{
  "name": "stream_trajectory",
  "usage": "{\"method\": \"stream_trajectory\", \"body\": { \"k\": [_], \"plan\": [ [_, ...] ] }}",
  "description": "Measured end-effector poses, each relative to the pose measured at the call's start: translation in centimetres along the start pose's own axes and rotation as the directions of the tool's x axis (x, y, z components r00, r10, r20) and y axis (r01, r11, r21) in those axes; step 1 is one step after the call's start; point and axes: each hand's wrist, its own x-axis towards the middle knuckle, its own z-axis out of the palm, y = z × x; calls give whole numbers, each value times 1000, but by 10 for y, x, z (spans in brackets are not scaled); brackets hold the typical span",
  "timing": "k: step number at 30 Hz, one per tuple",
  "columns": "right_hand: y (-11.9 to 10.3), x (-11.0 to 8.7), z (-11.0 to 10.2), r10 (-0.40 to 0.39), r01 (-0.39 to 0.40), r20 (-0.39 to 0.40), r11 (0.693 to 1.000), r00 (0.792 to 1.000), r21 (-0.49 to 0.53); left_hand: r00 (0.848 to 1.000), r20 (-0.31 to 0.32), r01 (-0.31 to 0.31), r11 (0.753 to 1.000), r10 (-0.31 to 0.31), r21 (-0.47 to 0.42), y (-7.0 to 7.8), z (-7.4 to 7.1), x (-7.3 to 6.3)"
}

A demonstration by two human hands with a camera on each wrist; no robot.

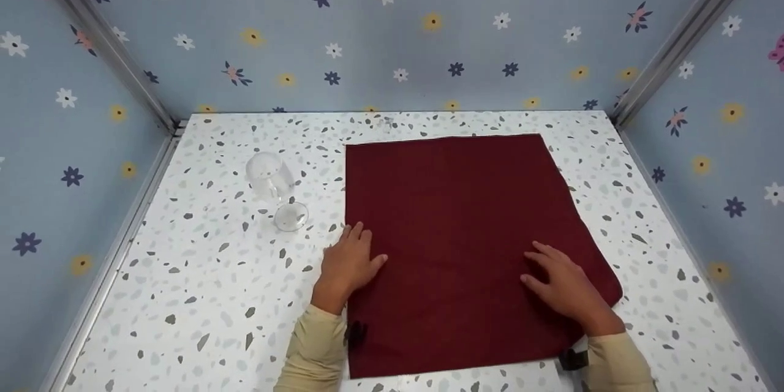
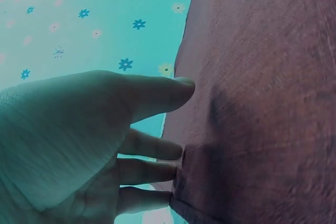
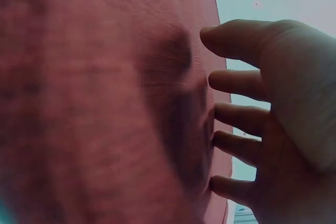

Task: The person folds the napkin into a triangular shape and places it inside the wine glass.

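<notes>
A dark red cloth [image 1: 453, 214] lies spread out on the speckled table, its lower right corner rounded and slightly uneven. My left hand [image 1: 350, 264] rests along the cloth's left edge, fingers extended and thumb apart over the fabric. In the left wrist view, the fingertips [image 2: 170, 199] touch the cloth near its border. My right hand [image 1: 563, 285] is over the lower right part of the cloth with fingers spread. In the right wrist view, its fingertips [image 3: 215, 183] meet the red fabric, and shadows fall beside them. Neither hand grips anything.
A clear stemmed glass [image 1: 291, 217] stands upright left of the cloth, beyond my left hand. White speckled tabletop [image 1: 202, 294] surrounds the cloth. Blue flower-patterned panels [image 1: 416, 43] with metal corner posts enclose the table at the back and sides.
</notes>
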Motion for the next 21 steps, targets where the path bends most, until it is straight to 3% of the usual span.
{"method": "stream_trajectory", "body": {
  "k": [8,13,21],
  "plan": [
    [1,17,-7,25,-24,-38,1000,999,13,999,-46,-19,1000,19,13,-4,-2,0],
    [4,28,-11,18,-17,-101,1000,995,15,996,-82,-25,999,28,33,-4,7,-2],
    [9,44,-13,2,2,-182,1000,983,19,983,-165,-67,993,82,96,-5,13,-4]
  ]
}}
